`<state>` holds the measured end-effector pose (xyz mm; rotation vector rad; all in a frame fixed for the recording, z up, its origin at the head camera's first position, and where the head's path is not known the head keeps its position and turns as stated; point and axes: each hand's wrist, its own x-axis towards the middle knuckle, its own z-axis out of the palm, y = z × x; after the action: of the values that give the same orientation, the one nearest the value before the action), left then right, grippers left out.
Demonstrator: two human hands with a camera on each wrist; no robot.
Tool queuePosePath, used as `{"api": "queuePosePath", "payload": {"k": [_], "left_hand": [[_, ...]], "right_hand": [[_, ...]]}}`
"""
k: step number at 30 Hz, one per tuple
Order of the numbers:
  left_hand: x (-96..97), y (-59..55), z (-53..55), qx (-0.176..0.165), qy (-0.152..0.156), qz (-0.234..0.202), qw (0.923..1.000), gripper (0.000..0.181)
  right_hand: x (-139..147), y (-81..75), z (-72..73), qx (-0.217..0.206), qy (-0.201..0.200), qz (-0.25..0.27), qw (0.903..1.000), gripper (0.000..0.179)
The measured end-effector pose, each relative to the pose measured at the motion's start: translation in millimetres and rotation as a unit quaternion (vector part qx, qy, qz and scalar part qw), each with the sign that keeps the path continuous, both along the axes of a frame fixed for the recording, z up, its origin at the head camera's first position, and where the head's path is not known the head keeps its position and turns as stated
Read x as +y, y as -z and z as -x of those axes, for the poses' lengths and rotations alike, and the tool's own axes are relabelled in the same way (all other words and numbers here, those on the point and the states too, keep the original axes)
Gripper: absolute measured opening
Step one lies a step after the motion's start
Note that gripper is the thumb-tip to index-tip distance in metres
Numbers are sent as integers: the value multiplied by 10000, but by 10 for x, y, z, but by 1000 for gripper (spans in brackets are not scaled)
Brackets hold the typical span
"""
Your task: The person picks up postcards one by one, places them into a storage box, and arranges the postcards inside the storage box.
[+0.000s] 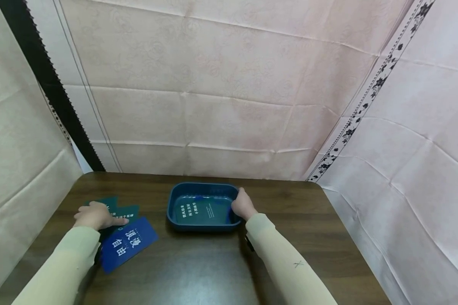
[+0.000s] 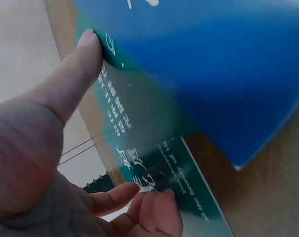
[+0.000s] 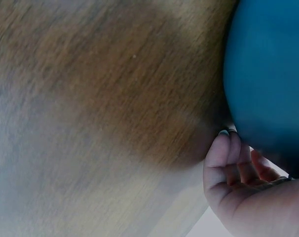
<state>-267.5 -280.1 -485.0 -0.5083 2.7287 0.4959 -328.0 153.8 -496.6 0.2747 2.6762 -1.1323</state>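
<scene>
A dark blue rectangular tray (image 1: pixel 204 228) sits on the table, holding a green card (image 1: pixel 194 212) printed with white characters; some blue shows around that card. My right hand (image 1: pixel 244 204) grips the tray's right end, thumb over the rim, and its curled fingers lie against the outer wall in the right wrist view. Left of the tray, my left hand (image 1: pixel 93 216) rests on overlapping green cards (image 1: pixel 131 210), thumb and fingers spread well apart. In the left wrist view the thumb touches one green card and the fingertips meet another. A blue card (image 1: pixel 143 235) with white characters overlaps them.
The brown wooden table (image 1: pixel 198 271) has rounded far corners. Pale creased cloth (image 1: pixel 213 123) hangs behind it, with more on both sides. A black strip (image 1: pixel 61 93) runs down the left back corner, and a flower-patterned border (image 1: pixel 351 127) down the right.
</scene>
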Motion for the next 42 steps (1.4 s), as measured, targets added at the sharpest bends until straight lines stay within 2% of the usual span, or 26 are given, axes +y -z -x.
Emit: {"api": "queuePosePath", "payload": {"k": [3, 12, 16, 20, 23, 29, 31, 35, 42], "left_hand": [[18, -4, -19, 8, -57, -97, 9999, 124], [31, -4, 23, -159, 142, -291, 9993, 123], [-33, 63, -52, -62, 156, -402, 9991, 126], [-64, 94, -99, 56, -8, -360, 9993, 128], [-8, 88, -60, 29, -134, -282, 9995, 133], [182, 84, 93, 14, 43, -301, 9995, 129], [206, 80, 114, 4, 142, -337, 9993, 125], [199, 87, 90, 49, 286, -486, 9984, 121], [265, 36, 70, 10, 91, -135, 9999, 121]], "right_hand": [[-9, 6, -4, -17, -25, -27, 10000, 67], [-13, -14, -51, 156, -54, -68, 9998, 66], [-70, 32, -31, 38, -64, -84, 9999, 66], [-93, 75, -9, 8, -226, -86, 9997, 67], [-62, 93, 18, 91, -278, -116, 9995, 67], [31, 57, 24, 162, -117, -162, 9997, 65], [46, 46, 22, 115, -149, -146, 9997, 65], [32, 44, 12, 57, -155, -110, 9998, 65], [11, 32, 2, 131, -144, -131, 9997, 64]]}}
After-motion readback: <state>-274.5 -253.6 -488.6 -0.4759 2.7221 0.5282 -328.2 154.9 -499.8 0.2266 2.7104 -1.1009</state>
